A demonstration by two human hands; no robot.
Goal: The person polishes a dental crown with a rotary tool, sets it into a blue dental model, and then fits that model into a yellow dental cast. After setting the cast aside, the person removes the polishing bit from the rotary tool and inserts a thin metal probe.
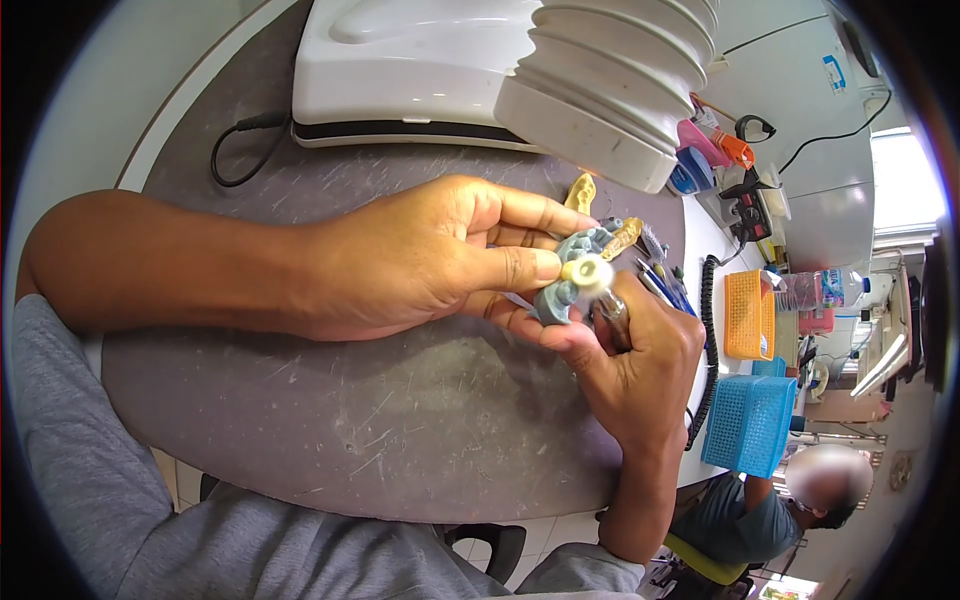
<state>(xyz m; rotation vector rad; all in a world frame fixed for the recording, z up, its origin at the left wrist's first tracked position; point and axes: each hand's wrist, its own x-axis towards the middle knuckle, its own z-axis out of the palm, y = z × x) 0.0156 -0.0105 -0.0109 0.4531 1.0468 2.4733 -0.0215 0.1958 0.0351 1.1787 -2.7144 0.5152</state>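
My left hand (430,255) reaches in from the left, its fingers and thumb closed around a blue-grey dental model (553,300). A pale, round piece with a hole in its middle (588,272) sits at the thumb tip, in front of the model; its right edge is blurred. My right hand (645,350) is closed around a shiny, dark metallic handpiece (613,322), mostly hidden by the fingers. Its thumb and fingertips meet the model's lower edge. Just beyond the hands are a yellowish dental cast piece (580,193) and another amber-coloured one (623,238).
A white machine (420,80) and a ribbed white suction hose (610,80) stand at the back. Pens and slim tools (662,280), a coiled black cord (708,330), an orange basket (748,315) and a blue basket (750,425) lie to the right. A seated person (745,515) is beyond.
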